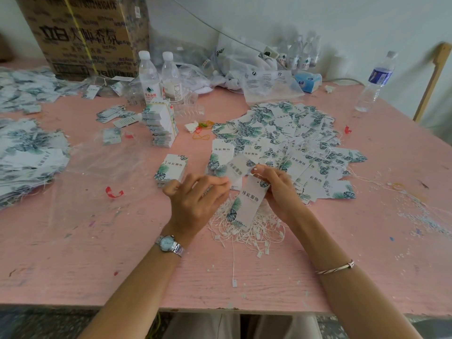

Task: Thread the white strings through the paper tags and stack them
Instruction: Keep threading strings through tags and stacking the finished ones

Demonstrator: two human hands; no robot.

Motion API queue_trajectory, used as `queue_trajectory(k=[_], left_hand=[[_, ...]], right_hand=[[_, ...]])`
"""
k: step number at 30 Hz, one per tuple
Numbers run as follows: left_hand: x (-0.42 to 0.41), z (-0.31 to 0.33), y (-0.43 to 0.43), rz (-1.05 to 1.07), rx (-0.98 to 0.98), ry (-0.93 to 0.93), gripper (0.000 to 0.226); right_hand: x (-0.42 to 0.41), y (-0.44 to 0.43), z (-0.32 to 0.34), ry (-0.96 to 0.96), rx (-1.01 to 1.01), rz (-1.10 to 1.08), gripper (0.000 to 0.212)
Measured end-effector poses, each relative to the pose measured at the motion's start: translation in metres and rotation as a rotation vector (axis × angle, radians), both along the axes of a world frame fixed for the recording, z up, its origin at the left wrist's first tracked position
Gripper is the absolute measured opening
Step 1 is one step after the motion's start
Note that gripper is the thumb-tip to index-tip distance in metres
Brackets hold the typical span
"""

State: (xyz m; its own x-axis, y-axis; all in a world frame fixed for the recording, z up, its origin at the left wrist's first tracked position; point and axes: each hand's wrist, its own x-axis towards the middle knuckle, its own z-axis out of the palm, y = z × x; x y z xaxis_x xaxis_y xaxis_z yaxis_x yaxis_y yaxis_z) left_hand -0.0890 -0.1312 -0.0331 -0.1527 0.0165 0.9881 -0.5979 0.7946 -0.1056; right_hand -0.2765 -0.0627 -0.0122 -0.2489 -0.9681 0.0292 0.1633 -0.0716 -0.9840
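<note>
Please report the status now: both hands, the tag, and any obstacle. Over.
Right grip holds tag by its top. Left grip pinched beside it, string not visible. Loose strings underneath, nothing blocking.

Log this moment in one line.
right hand: holds tag | left hand: at tag top, grip unclear | string pile: beneath hands

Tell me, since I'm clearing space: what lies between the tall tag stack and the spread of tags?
Head view: a crumpled white scrap and loose rubber bands on pink table.
</note>
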Motion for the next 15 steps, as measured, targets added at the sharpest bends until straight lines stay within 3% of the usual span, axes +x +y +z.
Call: queue_trajectory(k=[7, 15], left_hand=[[-0.0034, -0.0022, 0.0091, -0.108, 0.012, -0.068, 0.014], [-0.0053, -0.0039, 0.0088, -0.106, 0.027, -0.076, 0.012]], right_hand=[[0.0039, 0.0040, 0.0038, -0.069, -0.014, 0.079, 0.031], [0.0045, 0.0053, 0.0098, -0.150, -0.021, 0.027, 0.024]])
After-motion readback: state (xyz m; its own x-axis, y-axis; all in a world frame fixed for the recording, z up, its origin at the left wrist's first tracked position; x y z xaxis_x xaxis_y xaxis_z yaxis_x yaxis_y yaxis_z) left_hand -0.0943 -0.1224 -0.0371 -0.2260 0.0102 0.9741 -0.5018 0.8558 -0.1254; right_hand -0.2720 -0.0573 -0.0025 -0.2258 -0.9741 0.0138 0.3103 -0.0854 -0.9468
